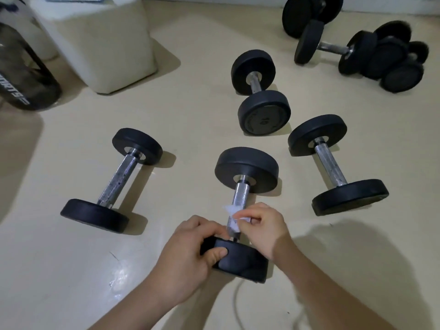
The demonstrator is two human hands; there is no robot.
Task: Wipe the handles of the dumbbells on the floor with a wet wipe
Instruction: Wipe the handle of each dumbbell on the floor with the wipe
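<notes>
Several black dumbbells with chrome handles lie on the cream floor. The middle dumbbell (246, 171) is right in front of me. My left hand (190, 253) grips its near weight plate (240, 258), thumb on the rim. My right hand (262, 226) pinches a white wet wipe (232, 219) wrapped around the lower end of its handle (241, 195). A second dumbbell (114, 182) lies to the left, a third (333, 163) to the right, and a fourth (260, 91) further back.
More dumbbells (357, 46) are piled at the back right by the wall. A cream block-shaped object (104, 41) stands at the back left, with a dark water bottle (21, 67) at the far left. A thin white cable (238, 303) lies by my right forearm.
</notes>
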